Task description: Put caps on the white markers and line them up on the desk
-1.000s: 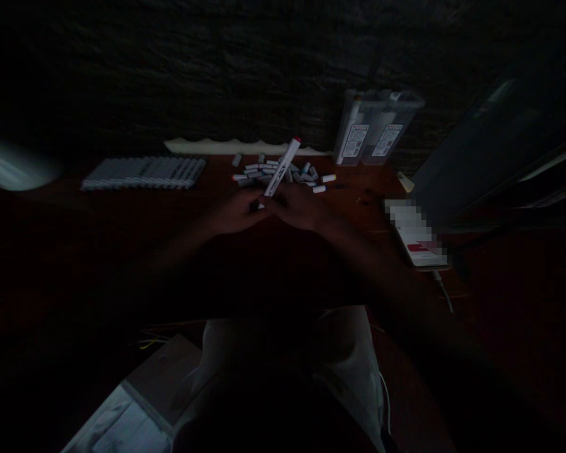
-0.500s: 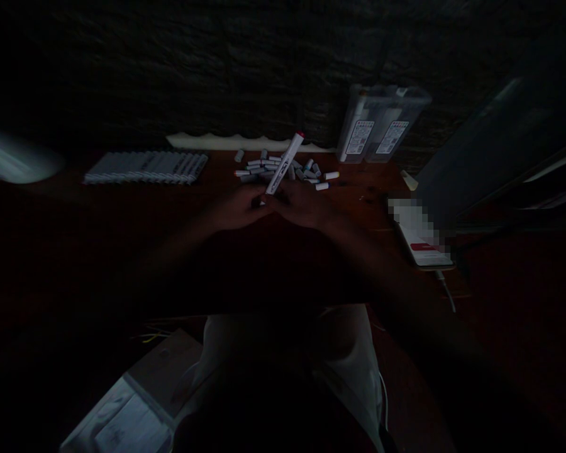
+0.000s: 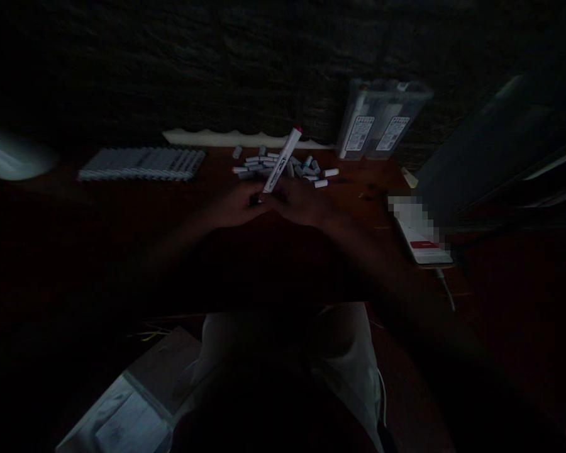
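Note:
A white marker [image 3: 282, 160] with a red upper end and dark print leans up to the right between my hands. My right hand [image 3: 304, 202] has its fingers closed around the lower part. My left hand [image 3: 236, 202] meets it there, fingers closed at the marker's bottom end. That end is covered by fingers, and the dim light hides detail. Just behind my hands lies a loose pile of short marker caps [image 3: 264, 160], several with coloured ends. To the left, a row of white markers [image 3: 144, 163] lies side by side on the dark wooden table [image 3: 358, 217].
Two clear plastic cases [image 3: 382, 123] with labels stand upright at the back right. A lit phone [image 3: 422, 242] with a cable [image 3: 446, 292] lies at the right. A white rounded object [image 3: 14, 154] is at the far left. Below the table's edge sits an open box [image 3: 136, 402].
Marker and hands have shifted slightly left, with the whole view moving a little too. A small white bit that showed at the marker's lower end is now covered.

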### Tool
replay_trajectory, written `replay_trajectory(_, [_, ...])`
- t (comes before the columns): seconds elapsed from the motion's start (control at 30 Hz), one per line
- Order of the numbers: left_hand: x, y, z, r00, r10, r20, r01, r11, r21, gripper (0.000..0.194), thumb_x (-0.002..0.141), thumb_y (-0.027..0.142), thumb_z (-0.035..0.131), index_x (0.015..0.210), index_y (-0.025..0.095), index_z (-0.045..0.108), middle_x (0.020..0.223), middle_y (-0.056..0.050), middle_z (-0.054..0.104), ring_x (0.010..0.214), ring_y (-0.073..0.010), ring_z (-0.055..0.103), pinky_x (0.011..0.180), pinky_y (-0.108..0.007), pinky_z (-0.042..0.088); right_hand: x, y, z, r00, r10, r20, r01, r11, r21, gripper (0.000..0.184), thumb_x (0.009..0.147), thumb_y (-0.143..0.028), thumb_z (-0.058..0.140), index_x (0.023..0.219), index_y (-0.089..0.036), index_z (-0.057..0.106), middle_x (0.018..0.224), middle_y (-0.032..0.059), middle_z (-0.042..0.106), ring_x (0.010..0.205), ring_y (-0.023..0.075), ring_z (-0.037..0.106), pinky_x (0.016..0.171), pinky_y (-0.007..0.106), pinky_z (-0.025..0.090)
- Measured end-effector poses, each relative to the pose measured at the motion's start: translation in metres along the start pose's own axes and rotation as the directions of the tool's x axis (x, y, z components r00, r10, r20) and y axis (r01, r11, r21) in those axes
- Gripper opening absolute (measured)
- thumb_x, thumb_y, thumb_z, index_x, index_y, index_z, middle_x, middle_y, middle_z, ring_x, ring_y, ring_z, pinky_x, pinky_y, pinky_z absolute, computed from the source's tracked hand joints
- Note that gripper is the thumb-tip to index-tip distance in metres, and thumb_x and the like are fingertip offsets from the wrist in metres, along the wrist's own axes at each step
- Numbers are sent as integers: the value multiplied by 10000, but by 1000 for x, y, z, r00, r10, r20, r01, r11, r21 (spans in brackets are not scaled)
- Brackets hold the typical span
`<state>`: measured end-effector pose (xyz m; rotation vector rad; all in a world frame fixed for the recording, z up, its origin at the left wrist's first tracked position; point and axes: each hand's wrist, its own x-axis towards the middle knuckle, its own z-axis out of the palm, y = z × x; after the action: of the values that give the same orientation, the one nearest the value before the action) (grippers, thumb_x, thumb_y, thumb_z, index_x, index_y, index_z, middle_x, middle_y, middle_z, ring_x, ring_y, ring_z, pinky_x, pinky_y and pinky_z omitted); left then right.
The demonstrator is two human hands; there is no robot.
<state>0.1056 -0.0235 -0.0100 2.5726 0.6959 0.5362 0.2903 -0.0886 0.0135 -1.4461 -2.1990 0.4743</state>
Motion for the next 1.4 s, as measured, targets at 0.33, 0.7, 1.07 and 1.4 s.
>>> replay_trajectory(0.33, [0,5,-1,1000,-16,9,16,1000,-4,311,903,331,546,1131,167,680,1113,-51,698,1045,-217,629,966,-367,495,-1,-2,-2,1000,6,7,-6,1000,-6,312,982,-384,508,1154,-168,652,1121,94,703,1051,234,654,947,389,469])
replay_trajectory(0.7, [0,6,-3,1000,15,11,-14,1000,-14,267,899,318,554,1041,125,672,1116,-76,695,1034,-208,621,983,-376,481,0,1,1,1000,-7,-5,7,1000,-25,336,985,-424,496,1155,-175,644,1089,84,708,1051,243,654,948,403,476])
replay_trajectory(1.07, [0,7,-3,1000,16,16,-15,999,-41,274,906,291,544,1063,98,660,1136,-104,695,1024,-194,613,975,-349,469,0,0,0,1000,-4,6,4,1000,-29,344,989,-432,494,1171,-176,634,1123,95,699,1081,248,647,977,416,464])
replay_trajectory(1.4, [0,3,-1,1000,11,19,-11,1000,-13,312,889,312,530,1092,120,669,1079,-93,702,938,-198,635,892,-339,504,-2,-4,0,1000,23,-13,-24,998,-53,295,980,-381,518,1133,-162,642,1118,102,711,1039,237,662,919,382,492])
